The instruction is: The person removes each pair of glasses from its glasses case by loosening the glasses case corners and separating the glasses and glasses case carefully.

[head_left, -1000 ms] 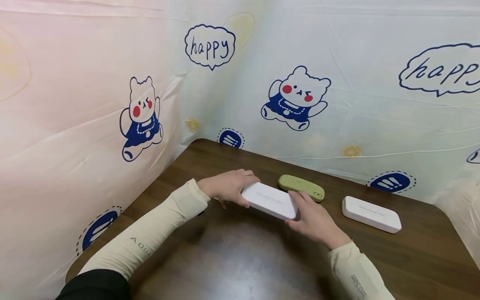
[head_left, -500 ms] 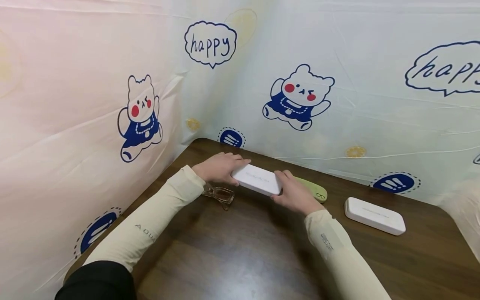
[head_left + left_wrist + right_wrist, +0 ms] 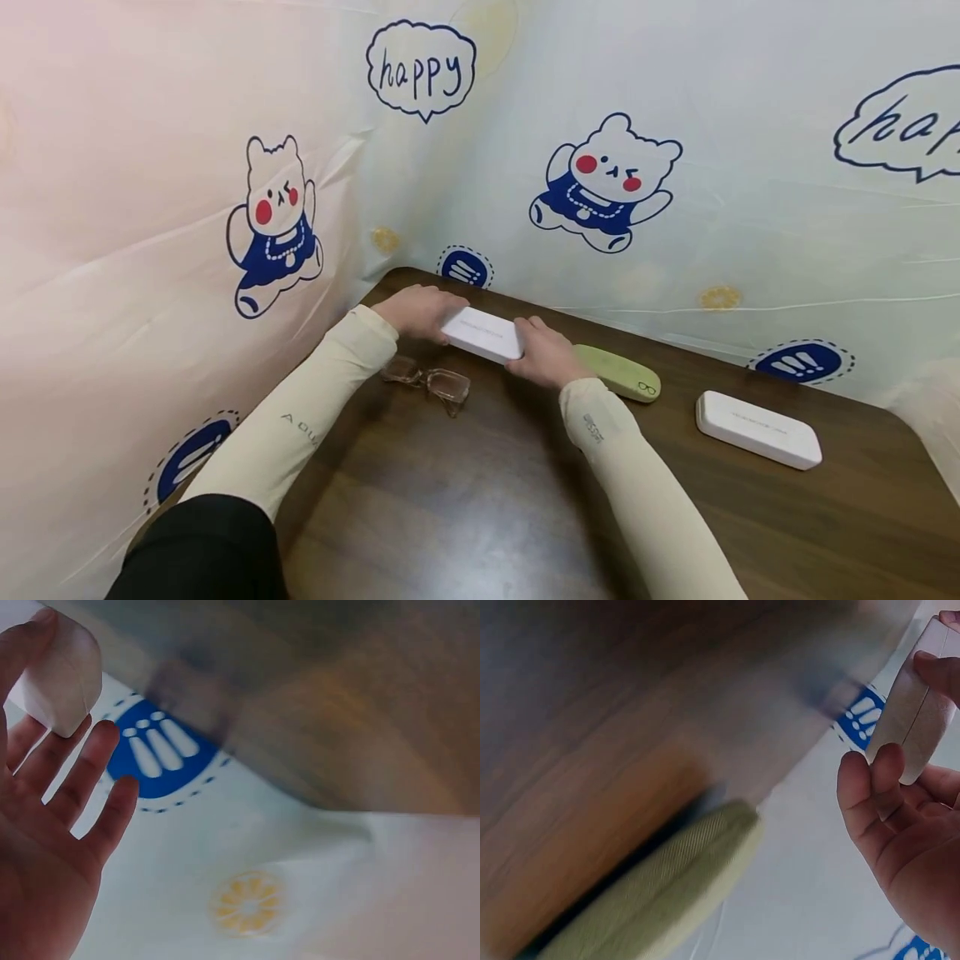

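Observation:
Between both hands is a closed white glasses case point(image 3: 483, 334), held by its two ends near the back of the table. My left hand point(image 3: 422, 312) grips the left end, thumb on one side and fingers on the other, as the left wrist view also shows. The right hand point(image 3: 547, 353) grips the other end; in the right wrist view its thumb lies along the white case point(image 3: 915, 705). In front of the left hand lies a pair of clear-framed glasses point(image 3: 446, 386), partly hidden by the left sleeve. A green glasses case point(image 3: 618, 372) lies just right of the right hand.
A second white glasses case point(image 3: 757, 429) lies farther right on the brown wooden table point(image 3: 450, 483). Printed cloth point(image 3: 480, 167) hangs like walls along the table's back and left edges.
Both hands have carried the white case left and toward the back of the table. The glasses and the green case, partly covered before, now show more.

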`<state>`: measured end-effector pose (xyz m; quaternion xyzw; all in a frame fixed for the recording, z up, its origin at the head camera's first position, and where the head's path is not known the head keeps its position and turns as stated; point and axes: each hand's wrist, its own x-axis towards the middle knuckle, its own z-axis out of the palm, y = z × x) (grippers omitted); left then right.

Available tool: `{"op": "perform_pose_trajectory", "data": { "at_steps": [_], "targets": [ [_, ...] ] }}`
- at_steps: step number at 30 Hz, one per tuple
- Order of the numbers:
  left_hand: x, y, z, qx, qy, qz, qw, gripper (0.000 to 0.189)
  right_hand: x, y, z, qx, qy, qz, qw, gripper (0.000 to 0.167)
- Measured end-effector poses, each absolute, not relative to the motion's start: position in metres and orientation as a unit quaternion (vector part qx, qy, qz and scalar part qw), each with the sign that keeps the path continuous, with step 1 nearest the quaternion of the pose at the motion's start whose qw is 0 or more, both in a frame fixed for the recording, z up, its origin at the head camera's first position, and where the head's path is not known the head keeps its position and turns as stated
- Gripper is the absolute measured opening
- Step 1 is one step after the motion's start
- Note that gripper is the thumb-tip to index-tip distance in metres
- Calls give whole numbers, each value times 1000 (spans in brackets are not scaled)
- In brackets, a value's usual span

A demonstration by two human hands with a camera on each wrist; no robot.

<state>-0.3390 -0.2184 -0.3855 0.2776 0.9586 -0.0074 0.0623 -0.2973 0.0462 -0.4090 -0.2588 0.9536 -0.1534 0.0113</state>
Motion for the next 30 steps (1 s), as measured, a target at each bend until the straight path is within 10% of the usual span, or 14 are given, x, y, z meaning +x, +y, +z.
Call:
{"op": "perform_pose_trajectory", "data": {
  "at_steps": [30],
  "targets": [
    [-365, -238, -397, 148, 979, -11, 143, 82, -341, -6, -431, -237, 957, -133, 105, 80]
  ]
}}
